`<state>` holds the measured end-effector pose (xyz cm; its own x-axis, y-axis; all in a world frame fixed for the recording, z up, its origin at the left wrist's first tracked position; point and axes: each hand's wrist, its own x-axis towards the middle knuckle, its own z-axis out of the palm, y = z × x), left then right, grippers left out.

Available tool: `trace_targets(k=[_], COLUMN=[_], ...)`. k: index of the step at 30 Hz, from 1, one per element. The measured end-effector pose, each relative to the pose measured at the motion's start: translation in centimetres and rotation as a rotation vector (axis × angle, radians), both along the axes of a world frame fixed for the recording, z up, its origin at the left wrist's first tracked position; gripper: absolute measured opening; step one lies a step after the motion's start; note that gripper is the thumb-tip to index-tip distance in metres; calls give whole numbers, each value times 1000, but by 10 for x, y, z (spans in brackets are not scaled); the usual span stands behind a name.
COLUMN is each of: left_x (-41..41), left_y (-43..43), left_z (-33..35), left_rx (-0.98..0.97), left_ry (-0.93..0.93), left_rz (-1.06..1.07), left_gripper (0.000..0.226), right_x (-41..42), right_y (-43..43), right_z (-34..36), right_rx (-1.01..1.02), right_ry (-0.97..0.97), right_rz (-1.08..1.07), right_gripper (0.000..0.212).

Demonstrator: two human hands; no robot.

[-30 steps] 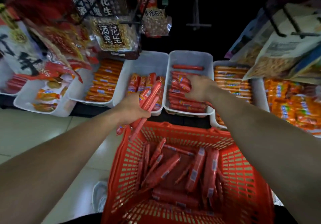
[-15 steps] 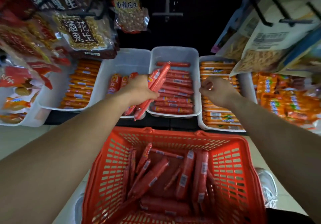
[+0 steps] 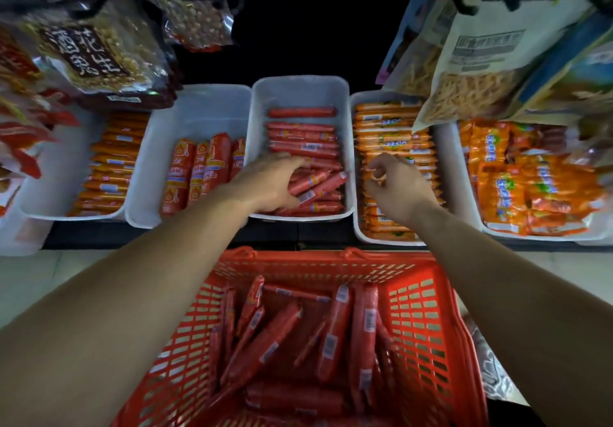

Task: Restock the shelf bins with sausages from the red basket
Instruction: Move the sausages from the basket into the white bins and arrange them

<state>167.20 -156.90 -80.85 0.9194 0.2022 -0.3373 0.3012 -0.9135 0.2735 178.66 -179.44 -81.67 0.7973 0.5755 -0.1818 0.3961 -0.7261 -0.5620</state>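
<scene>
The red basket (image 3: 428,310) stands in front of me with several red sausages (image 3: 335,330) lying loose in it. My left hand (image 3: 270,183) reaches into the middle white bin (image 3: 300,90) and grips a few thin red sausages (image 3: 318,184), which lie slanted on the neat rows below. My right hand (image 3: 396,188) hovers over the orange-sausage bin (image 3: 356,227) to the right, fingers loosely curled and holding nothing.
A white bin (image 3: 199,105) with thick red sausages sits left of the middle bin, and a bin of orange sausages (image 3: 109,164) lies further left. Orange packets (image 3: 530,181) fill the far right bin. Snack bags (image 3: 99,52) hang overhead on both sides.
My left hand carried its bundle of sausages rightward and down into the middle bin. My right hand stays over the orange-sausage bin.
</scene>
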Motion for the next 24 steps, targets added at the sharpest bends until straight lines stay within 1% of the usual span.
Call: trace_targets(k=[2,4,6,7,9,10,12,14,15,17,19,22,24], left_x=[-22,-40,-45,-45,-41,-40,-35,-27,-22,-16,-17,-29,-40], left_y=[11,20,20,18,15,16,20,21,20,18,19,23,23], left_z=[-2,-2,-1,-1,-4,-8,-17,-21,-22,-23,-27,-32,-33], left_rx=[44,80,126,162,198,184,134,106,109,112,88,13,-52], left_ry=[-19,-31,-81,-106,-146,-161,-209,-220,-214,-202,-236,-285,-297], left_rz=[34,53,42,33,28,53,124,151,151,147,160,204,213], left_gripper=[75,64,48,43,38,36,32,27,26,26,27,30,32], right_x=[-3,-4,-6,-8,-9,-10,-11,-14,-15,-18,-19,-15,-11], right_y=[10,21,32,37,45,49,54,57,57,55,56,59,60], right_z=[4,7,10,9,9,10,9,6,3,-2,-4,-4,-3], right_rx=[23,1,-95,-162,-286,-330,-402,-480,-487,-441,-347,-188,-149], right_ry=[-39,-69,-123,-180,-301,-330,-319,-293,-293,-298,-286,-252,-235], right_rz=[29,82,181,244,346,373,401,418,409,365,317,221,182], right_gripper=[40,46,44,41,35,33,31,38,38,31,23,9,7])
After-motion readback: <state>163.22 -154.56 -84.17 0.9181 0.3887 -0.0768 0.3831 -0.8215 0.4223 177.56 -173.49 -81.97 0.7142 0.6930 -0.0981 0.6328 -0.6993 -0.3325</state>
